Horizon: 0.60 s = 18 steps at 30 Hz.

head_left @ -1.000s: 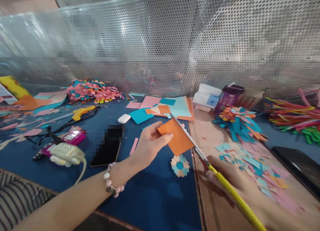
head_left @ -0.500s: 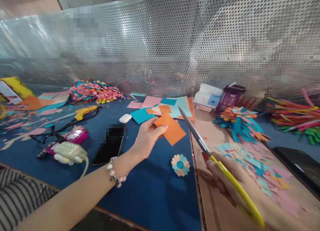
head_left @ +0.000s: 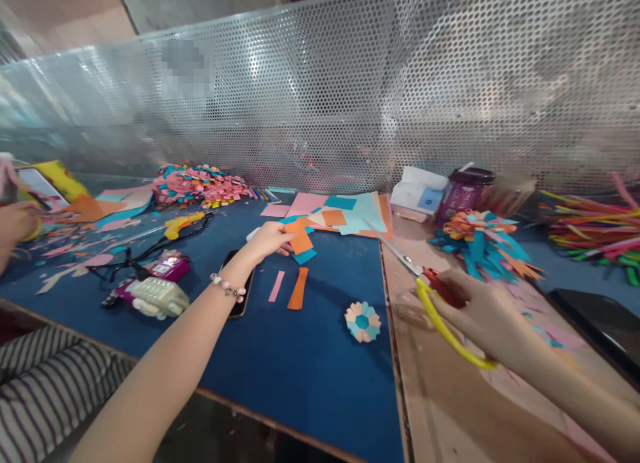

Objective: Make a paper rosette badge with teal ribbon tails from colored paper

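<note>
Scissors [head_left: 424, 295] sit in the right hand's [head_left: 483, 311] curled fingers, right of the paper flower [head_left: 363, 322]; beyond and left of it, left-hand [head_left: 267, 241] fingers pinch orange paper [head_left: 301, 240]. Blue tabletop [head_left: 310, 376] stretches from flower to front edge [head_left: 265, 419] (ample room).

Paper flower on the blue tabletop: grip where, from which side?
I'd pinch the paper flower lightly by opposite outer petals, fingers coming from above on the near side. It lies face up and uncovered, its petals ringing a blue centre; the scissors in the right hand are off to its right.
</note>
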Tool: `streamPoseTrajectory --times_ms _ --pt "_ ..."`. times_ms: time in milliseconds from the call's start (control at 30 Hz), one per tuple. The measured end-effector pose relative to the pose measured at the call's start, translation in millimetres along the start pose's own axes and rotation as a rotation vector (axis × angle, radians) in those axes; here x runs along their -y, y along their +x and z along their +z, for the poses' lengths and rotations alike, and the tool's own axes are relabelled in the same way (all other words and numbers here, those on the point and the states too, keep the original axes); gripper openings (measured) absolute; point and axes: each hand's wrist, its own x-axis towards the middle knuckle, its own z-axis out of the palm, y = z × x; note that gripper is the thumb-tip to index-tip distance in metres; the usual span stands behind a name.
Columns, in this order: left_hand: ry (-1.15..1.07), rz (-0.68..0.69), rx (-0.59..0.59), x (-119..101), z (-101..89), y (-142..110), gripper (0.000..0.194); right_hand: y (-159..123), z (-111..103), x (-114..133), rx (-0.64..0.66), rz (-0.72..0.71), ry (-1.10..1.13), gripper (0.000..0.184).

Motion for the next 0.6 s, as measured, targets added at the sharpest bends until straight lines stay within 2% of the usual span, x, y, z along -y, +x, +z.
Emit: streamPoseTrajectory --times_ms 100,200,333,467,600 --pt "0.141 -0.001 -0.015 7 -5.8 2 0.017 1 9 -12 -0.040 -0.074 -0.290 0.043" --pt "0.280 0.019 -0.039 9 -7.6 3 0.013 3 16 -22 -0.014 -0.110 -0.390 0.044" --pt "0.439 0.050 -0.071 9 -8.0 2 0.016 13 19 -37 0.012 -0.137 -0.375 0.043" --pt "0.582 0.046 -0.168 10 -9.9 -1 0.038 25 20 -50 0.017 -0.200 -0.359 0.042" --pt "0.701 0.028 -0.258 8 -8.8 -8 0.050 32 20 -52 0.021 -0.309 -0.362 0.041"
